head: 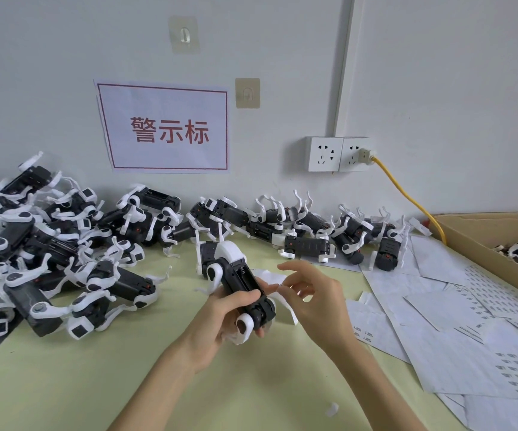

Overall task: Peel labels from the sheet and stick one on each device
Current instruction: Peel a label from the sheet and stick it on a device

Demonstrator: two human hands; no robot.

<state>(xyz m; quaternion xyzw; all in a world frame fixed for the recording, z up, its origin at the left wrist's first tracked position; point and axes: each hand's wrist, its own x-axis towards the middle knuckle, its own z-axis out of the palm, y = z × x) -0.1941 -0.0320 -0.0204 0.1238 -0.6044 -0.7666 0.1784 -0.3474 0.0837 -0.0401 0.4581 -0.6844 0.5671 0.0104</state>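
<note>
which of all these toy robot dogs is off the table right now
The robot dog gripped in the left hand, belly up, just in front of the right hand. The others lie on the table or in the box.

Wall sign [166, 129] w/ red border + red chars. Two adhesive hooks [184, 34] [247, 93] above/right of it. Double socket [338, 154], yellow cable [406, 195] plugged into right outlet. Cardboard box [481, 244] at right on green table [127, 384].
</note>
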